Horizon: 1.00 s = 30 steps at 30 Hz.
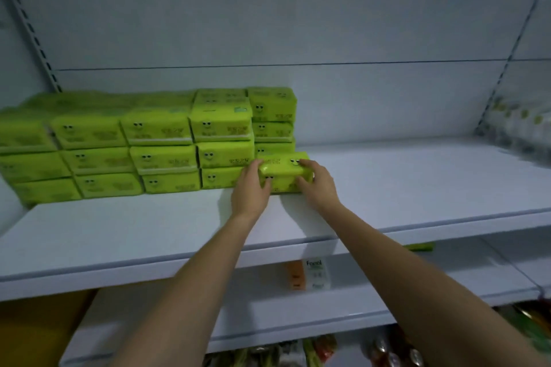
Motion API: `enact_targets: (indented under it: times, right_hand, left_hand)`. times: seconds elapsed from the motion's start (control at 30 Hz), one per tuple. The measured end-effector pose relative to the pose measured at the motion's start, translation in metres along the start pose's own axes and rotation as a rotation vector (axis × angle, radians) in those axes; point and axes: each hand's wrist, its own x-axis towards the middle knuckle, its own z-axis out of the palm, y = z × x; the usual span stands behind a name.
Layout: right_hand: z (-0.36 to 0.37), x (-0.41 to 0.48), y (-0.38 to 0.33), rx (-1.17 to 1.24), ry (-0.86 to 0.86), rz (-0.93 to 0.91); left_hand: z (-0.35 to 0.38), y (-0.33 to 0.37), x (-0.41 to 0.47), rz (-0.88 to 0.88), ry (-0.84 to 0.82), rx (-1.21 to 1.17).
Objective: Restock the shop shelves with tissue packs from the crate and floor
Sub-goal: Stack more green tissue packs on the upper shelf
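Tissue pack (pixel 284 171): lime-green glossy wrap, rounded corners. Black-eyed smiley and blurred lettering on the upper face, more eye marks on the front.

It sits on the white upper shelf (pixel 402 188), at the right end of the stacked green packs (pixel 134 143), just beside the bottom pack of the front row.

Left hand (pixel 250 188) grips its left end, thumb on top, fingers curled down the front. Right hand (pixel 317 185) grips the right end likewise.

The stack stands three high and several columns wide, towards the shelf's left.

Lower shelf: an orange-and-white package (pixel 310 274), label blurred.
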Motion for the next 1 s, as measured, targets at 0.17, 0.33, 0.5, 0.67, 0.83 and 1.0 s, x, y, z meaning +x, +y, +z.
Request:
enact_targets:
  times: [0.17, 0.33, 0.5, 0.67, 0.83, 1.0]
  right_hand:
    - [0.018, 0.030, 0.009, -0.035, 0.019, 0.035]
    - [0.027, 0.049, 0.002, 0.004, -0.007, 0.095]
    - [0.004, 0.030, 0.012, -0.029, -0.080, -0.003]
    - [-0.045, -0.010, 0.037, -0.283, -0.100, -0.144]
    - [-0.138, -0.071, 0.091, -0.501, 0.022, -0.100]
    - [-0.248, -0.184, 0.175, -0.579, 0.142, 0.141]
  left_hand:
    - [0.015, -0.007, 0.015, 0.085, 0.121, 0.297]
    - [0.025, -0.009, 0.025, 0.052, 0.078, 0.303]
    - [0.027, -0.001, 0.017, 0.014, 0.103, 0.314]
    - [0.055, 0.036, -0.016, 0.145, -0.012, 0.302]
    - [0.110, 0.107, -0.074, 0.354, -0.191, 0.289]
    - [0.190, 0.183, -0.176, 0.633, -0.374, 0.207]
